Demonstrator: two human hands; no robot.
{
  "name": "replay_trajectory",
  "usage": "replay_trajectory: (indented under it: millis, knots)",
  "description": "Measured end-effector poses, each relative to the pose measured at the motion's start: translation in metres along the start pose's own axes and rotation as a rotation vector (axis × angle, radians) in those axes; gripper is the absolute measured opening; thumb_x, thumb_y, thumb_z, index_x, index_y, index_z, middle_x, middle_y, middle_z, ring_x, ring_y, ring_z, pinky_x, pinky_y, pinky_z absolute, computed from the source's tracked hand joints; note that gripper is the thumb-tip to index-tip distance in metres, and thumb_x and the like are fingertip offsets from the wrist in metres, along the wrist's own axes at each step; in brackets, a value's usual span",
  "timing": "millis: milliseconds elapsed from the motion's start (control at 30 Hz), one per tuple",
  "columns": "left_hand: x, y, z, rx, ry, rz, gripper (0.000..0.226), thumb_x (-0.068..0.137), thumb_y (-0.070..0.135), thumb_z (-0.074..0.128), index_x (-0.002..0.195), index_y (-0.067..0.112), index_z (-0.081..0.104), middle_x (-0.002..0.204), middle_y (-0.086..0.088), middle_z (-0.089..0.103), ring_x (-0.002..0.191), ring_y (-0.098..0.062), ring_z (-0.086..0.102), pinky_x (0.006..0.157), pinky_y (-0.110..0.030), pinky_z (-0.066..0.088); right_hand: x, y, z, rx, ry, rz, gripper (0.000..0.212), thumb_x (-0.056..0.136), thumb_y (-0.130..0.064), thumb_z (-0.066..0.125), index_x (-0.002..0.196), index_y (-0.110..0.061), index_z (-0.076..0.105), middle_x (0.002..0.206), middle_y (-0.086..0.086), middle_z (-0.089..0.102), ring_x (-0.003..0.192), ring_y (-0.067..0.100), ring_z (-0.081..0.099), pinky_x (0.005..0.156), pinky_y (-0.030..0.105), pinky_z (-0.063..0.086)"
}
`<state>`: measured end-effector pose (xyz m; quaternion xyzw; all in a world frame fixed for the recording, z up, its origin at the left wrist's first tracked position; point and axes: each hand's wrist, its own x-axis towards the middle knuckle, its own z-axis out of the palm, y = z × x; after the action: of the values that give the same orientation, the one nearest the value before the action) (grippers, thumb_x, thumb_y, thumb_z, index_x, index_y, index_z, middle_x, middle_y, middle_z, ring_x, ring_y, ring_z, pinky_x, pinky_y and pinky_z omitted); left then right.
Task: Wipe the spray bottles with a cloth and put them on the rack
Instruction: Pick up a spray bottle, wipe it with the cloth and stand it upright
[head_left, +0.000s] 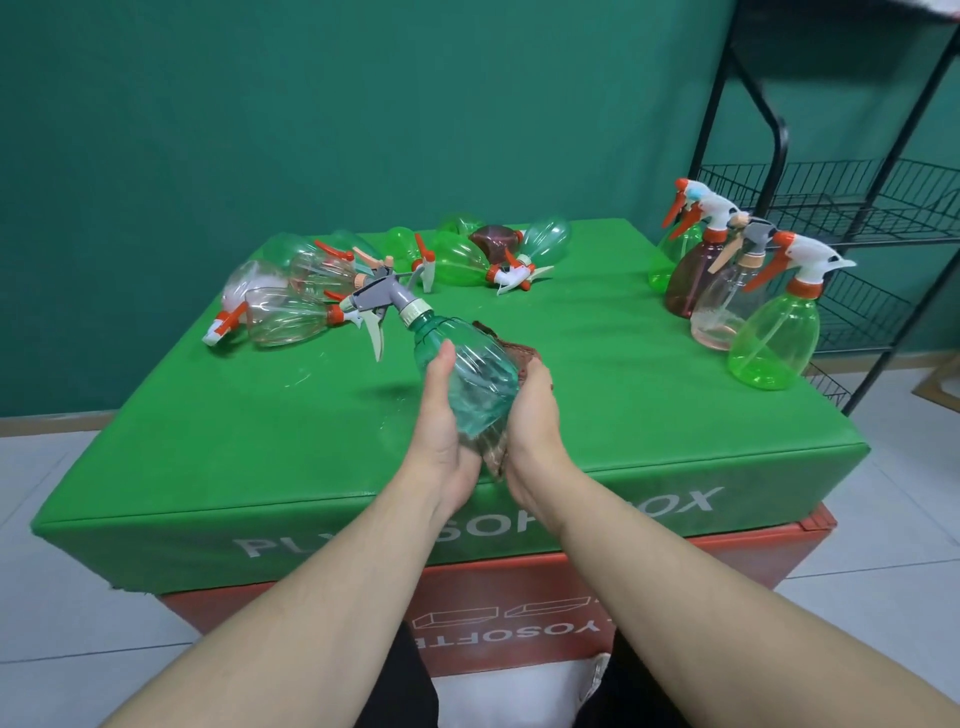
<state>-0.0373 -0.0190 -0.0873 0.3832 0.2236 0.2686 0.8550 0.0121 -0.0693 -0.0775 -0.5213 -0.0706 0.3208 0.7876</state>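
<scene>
Over green box, hands (447, 415) cradle bottle (467, 374).

— What is the room like?
— A plain dark teal wall (311, 104) runs behind everything, with a pale skirting strip at its foot.
— And the floor?
— Light tiles (47, 545), large and glossy.
— Any furniture?
— A green padded worktop (260, 467) with white lettering on its front sits on a red box (675, 571). The light is even and soft.
</scene>
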Motion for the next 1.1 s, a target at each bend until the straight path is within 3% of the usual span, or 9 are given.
replay_trajectory:
  millis: [133,267,400,467,533,600,833,1000,1100]
  knots:
    - [0.003,-0.007,0.004,0.040,0.059,0.020,0.083,0.072,0.066,0.079,0.137,0.019,0.058,0.115,-0.008,0.077,0.102,-0.024,0.076,0.080,-0.036,0.060,-0.003,-0.003,-0.003,0.267,-0.118,0.105,0.052,0.103,-0.034,0.032,0.126,-0.005,0.068,0.116,0.018,0.074,0.111,0.036,0.069,0.107,0.051,0.049]
    - [0.007,-0.011,0.001,0.196,0.067,0.178,0.061,0.070,0.050,0.075,0.124,0.029,0.055,0.102,0.002,0.079,0.092,-0.016,0.077,0.069,-0.026,0.061,-0.001,-0.002,-0.012,0.409,-0.200,0.167,0.051,0.103,-0.027,0.030,0.131,-0.002,0.064,0.123,0.020,0.070,0.116,0.036,0.067,0.110,0.050,0.046]
    - [0.015,-0.011,-0.007,0.374,0.092,0.280,0.066,0.066,0.052,0.091,0.117,0.033,0.054,0.106,0.005,0.077,0.097,-0.014,0.076,0.085,-0.033,0.059,0.000,0.000,-0.016,0.415,-0.266,0.182,0.049,0.104,-0.023,0.030,0.134,-0.001,0.061,0.129,0.020,0.067,0.121,0.036,0.064,0.114,0.049,0.043]
    - [0.018,-0.011,-0.010,0.498,0.108,0.318,0.065,0.066,0.054,0.087,0.116,0.033,0.051,0.107,0.008,0.075,0.093,-0.002,0.073,0.083,-0.021,0.056,0.000,0.000,-0.018,0.390,-0.280,0.199,0.049,0.105,-0.024,0.029,0.134,-0.002,0.062,0.129,0.019,0.067,0.121,0.035,0.065,0.113,0.049,0.043]
    - [0.019,-0.009,-0.011,0.584,0.125,0.357,0.057,0.079,0.039,0.088,0.118,0.029,0.048,0.106,0.008,0.070,0.081,0.008,0.069,0.071,-0.009,0.050,-0.001,0.000,-0.020,0.355,-0.286,0.206,0.049,0.106,-0.026,0.030,0.134,-0.003,0.062,0.128,0.018,0.068,0.120,0.034,0.065,0.112,0.048,0.045]
    - [0.021,-0.005,-0.012,0.622,0.143,0.390,0.054,0.084,0.027,0.084,0.123,0.023,0.046,0.106,0.006,0.069,0.081,0.006,0.068,0.071,-0.010,0.050,0.000,0.000,-0.021,0.331,-0.271,0.212,0.049,0.108,-0.030,0.029,0.133,-0.004,0.062,0.127,0.017,0.069,0.120,0.032,0.066,0.112,0.048,0.044]
    - [0.021,-0.001,-0.012,0.635,0.105,0.405,0.058,0.085,0.017,0.083,0.129,0.020,0.046,0.111,0.003,0.070,0.086,0.006,0.070,0.073,-0.009,0.052,0.009,-0.005,-0.024,0.276,-0.178,0.197,0.054,0.110,-0.038,0.025,0.131,-0.006,0.064,0.122,0.017,0.071,0.115,0.033,0.068,0.108,0.049,0.048]
    - [0.017,-0.006,-0.007,0.671,0.042,0.369,0.068,0.067,0.036,0.091,0.121,0.028,0.049,0.109,0.004,0.072,0.093,-0.001,0.072,0.079,-0.016,0.056,0.017,-0.010,-0.034,0.203,-0.086,0.200,0.049,0.105,-0.036,0.034,0.131,-0.007,0.064,0.119,0.018,0.072,0.111,0.036,0.069,0.105,0.054,0.050]
    - [0.019,-0.009,-0.001,0.726,0.013,0.369,0.061,0.081,0.012,0.087,0.125,0.026,0.047,0.111,0.004,0.070,0.091,0.004,0.071,0.078,-0.012,0.054,0.018,-0.014,-0.039,0.152,0.008,0.185,0.047,0.107,-0.035,0.033,0.126,-0.007,0.066,0.110,0.017,0.075,0.103,0.035,0.073,0.097,0.053,0.055]
